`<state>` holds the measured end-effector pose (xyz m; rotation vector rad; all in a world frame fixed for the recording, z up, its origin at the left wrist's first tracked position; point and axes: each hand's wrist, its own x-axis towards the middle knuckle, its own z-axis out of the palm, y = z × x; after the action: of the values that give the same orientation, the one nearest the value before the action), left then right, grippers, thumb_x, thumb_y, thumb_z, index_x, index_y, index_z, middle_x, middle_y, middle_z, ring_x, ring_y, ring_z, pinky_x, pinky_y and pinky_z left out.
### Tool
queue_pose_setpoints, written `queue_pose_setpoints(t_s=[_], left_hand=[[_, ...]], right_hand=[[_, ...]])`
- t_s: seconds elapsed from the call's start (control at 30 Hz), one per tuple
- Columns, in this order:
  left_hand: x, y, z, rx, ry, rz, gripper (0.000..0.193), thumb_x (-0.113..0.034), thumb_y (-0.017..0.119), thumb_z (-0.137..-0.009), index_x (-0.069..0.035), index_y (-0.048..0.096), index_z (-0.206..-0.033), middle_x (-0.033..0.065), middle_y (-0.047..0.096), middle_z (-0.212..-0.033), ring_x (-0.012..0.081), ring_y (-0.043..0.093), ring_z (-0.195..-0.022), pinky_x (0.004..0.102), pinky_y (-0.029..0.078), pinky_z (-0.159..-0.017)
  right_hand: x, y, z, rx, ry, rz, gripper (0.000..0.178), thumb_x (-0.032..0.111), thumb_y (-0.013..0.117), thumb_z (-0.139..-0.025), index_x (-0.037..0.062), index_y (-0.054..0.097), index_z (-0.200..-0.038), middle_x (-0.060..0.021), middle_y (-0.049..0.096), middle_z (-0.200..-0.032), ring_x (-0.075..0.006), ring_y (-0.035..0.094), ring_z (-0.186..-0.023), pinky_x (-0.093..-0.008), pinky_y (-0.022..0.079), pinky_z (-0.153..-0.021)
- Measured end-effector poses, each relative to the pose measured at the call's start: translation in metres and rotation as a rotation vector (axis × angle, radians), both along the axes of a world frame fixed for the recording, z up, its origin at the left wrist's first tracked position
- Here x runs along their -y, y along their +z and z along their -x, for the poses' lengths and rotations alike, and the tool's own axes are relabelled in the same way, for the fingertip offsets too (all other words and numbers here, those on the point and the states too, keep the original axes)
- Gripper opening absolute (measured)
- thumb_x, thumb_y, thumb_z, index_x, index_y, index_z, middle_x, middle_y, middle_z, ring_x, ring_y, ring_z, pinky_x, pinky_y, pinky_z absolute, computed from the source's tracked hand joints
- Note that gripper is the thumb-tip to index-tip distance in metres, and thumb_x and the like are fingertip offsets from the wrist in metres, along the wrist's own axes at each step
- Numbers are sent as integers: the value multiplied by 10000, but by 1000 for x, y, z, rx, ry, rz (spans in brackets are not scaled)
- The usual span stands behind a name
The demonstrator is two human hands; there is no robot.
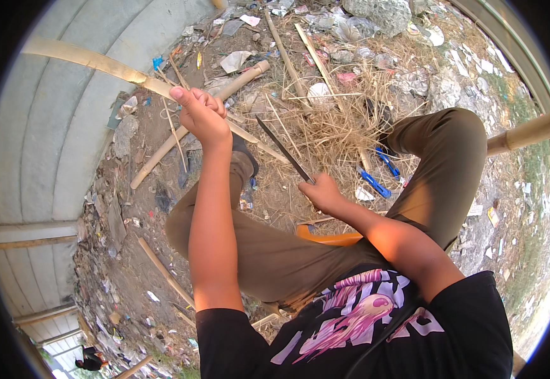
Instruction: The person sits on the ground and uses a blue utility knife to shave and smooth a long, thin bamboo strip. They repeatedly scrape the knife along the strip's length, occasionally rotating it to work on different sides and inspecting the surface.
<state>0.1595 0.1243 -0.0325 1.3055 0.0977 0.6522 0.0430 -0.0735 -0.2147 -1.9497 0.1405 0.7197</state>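
Note:
My left hand (202,117) is closed around a long split bamboo strip (98,61). One end of the strip reaches to the upper left, and the other slants down to the right past my fist. A machete-like knife (284,151) with a long dark blade is in my right hand (322,192), whose fingers wrap the handle and hide it. Its tip points up and left, toward the strip, with a gap between them. Pale bamboo shavings (338,126) lie heaped on the ground between my legs.
Two blue-handled tools (374,183), perhaps box cutters, lie by my right leg. Under me is an orange seat (328,237). Bamboo poles (161,155) rest on littered ground, and another pole (527,132) juts in at right. A grey panel wall (41,145) stands left; a person (90,360) is far behind.

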Motion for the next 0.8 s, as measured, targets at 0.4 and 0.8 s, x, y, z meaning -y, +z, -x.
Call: queue_pose_setpoints(t_s=[0.4, 0.8], left_hand=[[2, 7, 1, -38, 38, 69, 689, -800, 412, -900, -175, 256, -655, -61, 231, -569, 72, 207, -428, 261, 164, -395], [-39, 77, 20, 99, 176, 269, 738, -882, 266, -869, -179, 248, -642, -43, 174, -486, 105, 123, -438, 263, 103, -430]], right_hand=[[23, -33, -10, -499, 190, 285, 171, 131, 578, -865, -19, 571, -784, -121, 538, -569, -220, 504, -427, -430, 423, -410], [24, -26, -16, -291, 243, 317, 323, 258, 635, -877, -47, 694, -969, -204, 702, -828, -308, 709, -720, -441, 558, -616]])
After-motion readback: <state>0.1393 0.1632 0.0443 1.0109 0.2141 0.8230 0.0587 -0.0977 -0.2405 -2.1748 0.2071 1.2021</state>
